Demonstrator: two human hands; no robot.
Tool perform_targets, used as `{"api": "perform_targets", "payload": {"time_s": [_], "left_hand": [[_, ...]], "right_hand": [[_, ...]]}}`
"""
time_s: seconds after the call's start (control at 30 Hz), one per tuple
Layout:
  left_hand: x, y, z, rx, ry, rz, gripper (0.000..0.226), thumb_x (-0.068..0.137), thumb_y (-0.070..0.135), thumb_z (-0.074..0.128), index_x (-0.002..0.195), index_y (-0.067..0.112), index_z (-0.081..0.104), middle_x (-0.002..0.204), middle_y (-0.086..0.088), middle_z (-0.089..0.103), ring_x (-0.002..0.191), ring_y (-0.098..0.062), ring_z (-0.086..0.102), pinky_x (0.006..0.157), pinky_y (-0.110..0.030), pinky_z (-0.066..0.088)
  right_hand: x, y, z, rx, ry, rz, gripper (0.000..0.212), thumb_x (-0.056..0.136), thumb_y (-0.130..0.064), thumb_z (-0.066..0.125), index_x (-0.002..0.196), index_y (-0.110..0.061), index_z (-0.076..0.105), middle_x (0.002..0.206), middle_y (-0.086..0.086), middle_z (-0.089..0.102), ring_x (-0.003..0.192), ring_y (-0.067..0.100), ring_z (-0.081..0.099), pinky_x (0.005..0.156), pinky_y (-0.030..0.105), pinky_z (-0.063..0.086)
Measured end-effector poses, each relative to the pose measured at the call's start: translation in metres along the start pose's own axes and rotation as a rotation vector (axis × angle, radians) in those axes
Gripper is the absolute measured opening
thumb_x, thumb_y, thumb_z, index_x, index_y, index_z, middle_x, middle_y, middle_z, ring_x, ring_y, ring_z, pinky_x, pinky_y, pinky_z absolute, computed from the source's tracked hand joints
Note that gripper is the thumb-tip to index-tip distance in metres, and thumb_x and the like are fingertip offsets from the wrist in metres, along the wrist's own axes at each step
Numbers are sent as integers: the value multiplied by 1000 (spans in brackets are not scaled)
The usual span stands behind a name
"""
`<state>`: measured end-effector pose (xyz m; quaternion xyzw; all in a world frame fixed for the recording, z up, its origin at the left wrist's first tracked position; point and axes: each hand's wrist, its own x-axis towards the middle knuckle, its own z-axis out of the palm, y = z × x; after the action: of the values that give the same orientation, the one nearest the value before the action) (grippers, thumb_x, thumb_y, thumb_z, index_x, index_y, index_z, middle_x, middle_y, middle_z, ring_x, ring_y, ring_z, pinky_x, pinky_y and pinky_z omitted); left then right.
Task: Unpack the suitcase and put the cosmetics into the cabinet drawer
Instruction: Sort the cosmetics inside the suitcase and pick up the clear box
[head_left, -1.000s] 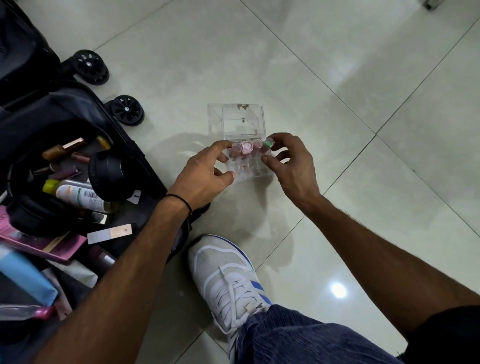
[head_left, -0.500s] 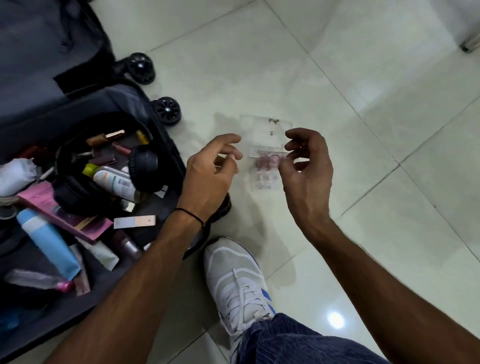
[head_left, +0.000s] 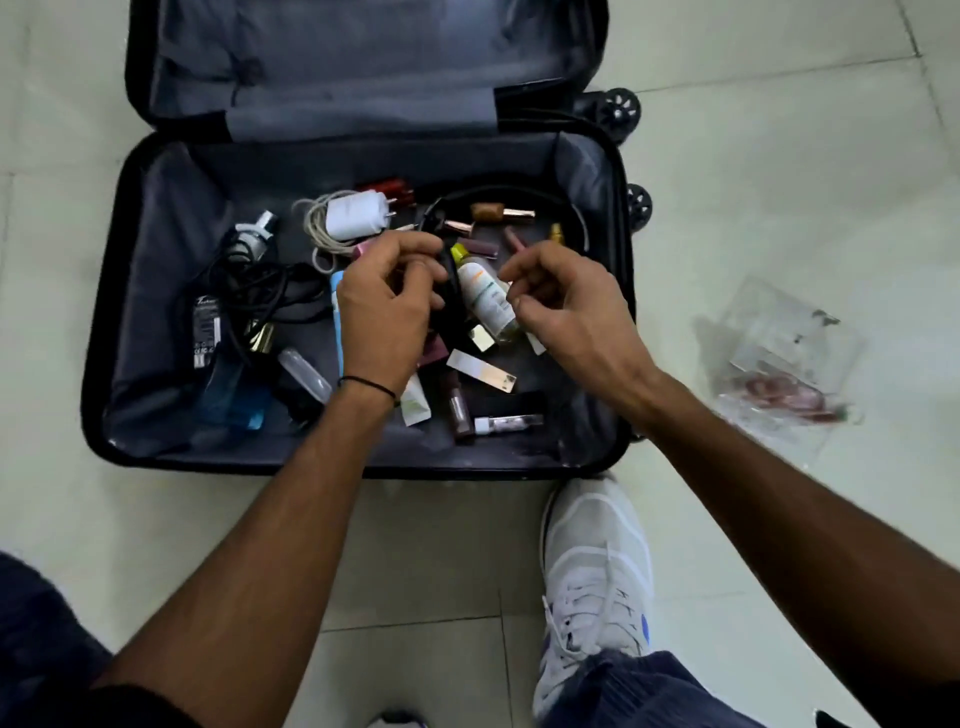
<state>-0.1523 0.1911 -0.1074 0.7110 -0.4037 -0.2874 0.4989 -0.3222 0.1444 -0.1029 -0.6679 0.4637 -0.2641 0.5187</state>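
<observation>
The black suitcase (head_left: 119, 291) lies open on the tiled floor with several cosmetics loose inside. Among them are a white bottle with a yellow cap (head_left: 485, 299), a brown tube with a gold cap (head_left: 501, 213) and a white-and-peach tube (head_left: 480, 370). My left hand (head_left: 387, 312) hovers over the pile beside the black headphones (head_left: 447, 306), fingers loosely curled. My right hand (head_left: 569, 306) hangs just right of the white bottle, fingers also loosely curled. I see nothing held in either hand. A clear plastic box (head_left: 789, 353) with pink items inside stands on the floor to the right.
A white charger with coiled cable (head_left: 356, 214), black cables, a dark power bank (head_left: 206, 325) and a blue bottle (head_left: 236, 402) fill the suitcase's left half. The lid (head_left: 332, 57) lies open behind. My white shoe (head_left: 597, 561) stands at the suitcase's front right corner.
Both hands let go of the clear box and moved left over the suitcase contents. My view swung left, so the box now sits at the right.
</observation>
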Motion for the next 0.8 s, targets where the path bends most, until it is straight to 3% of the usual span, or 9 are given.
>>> {"api": "perform_targets", "payload": {"time_s": [0.1, 0.27, 0.4, 0.47, 0.6, 0.73, 0.8], "left_hand": [[-2, -21, -26, 50, -10, -71, 20, 91, 1, 49, 93, 10, 66, 73, -6, 66, 59, -14, 60, 58, -22, 49], [-15, -56, -55, 161, -95, -220, 19, 92, 1, 50, 89, 12, 65, 72, -4, 64, 60, -10, 59, 61, -23, 50], [-20, -79, -78, 312, -137, -346, 12, 88, 9, 55, 91, 16, 65, 81, -8, 69, 74, -24, 68, 64, -38, 57], [-20, -86, -91, 354, -109, -385, 13, 84, 12, 56, 90, 17, 67, 81, -8, 69, 73, -29, 69, 65, -45, 60], [-19, -94, -102, 419, -72, -441, 16, 87, 3, 57, 94, 16, 65, 80, -1, 67, 66, -19, 69, 69, -40, 59], [-22, -92, -101, 534, -91, -373, 26, 82, 1, 62, 106, 10, 67, 97, -7, 68, 88, -24, 64, 84, -36, 53], [-23, -92, -99, 575, -159, -364, 30, 81, 4, 65, 109, 13, 66, 97, -6, 69, 87, -24, 64, 85, -38, 54]], "right_hand": [[6, 4, 10, -76, -104, 53, 14, 87, -6, 61, 95, -13, 70, 82, -2, 71, 76, 14, 68, 73, 28, 57], [15, 12, 30, -167, -258, 223, 16, 87, -4, 61, 91, -16, 71, 77, 5, 74, 64, 20, 72, 68, 43, 63], [19, 17, 45, -498, -375, 71, 19, 88, -11, 59, 98, -18, 73, 90, 1, 74, 81, 22, 70, 78, 39, 58], [19, 15, 51, -542, -404, 18, 20, 88, -11, 59, 100, -17, 73, 91, 1, 73, 86, 21, 67, 78, 37, 55], [18, 14, 66, -450, -441, -36, 19, 89, -11, 60, 100, -18, 73, 86, -3, 73, 78, 12, 66, 75, 34, 54], [17, 8, 88, -402, -490, -181, 17, 90, -10, 59, 101, -14, 72, 93, -2, 74, 83, 14, 67, 78, 37, 53], [19, 3, 100, -446, -549, -275, 23, 91, -13, 56, 110, -14, 68, 101, 1, 72, 89, 22, 67, 78, 42, 54]]}}
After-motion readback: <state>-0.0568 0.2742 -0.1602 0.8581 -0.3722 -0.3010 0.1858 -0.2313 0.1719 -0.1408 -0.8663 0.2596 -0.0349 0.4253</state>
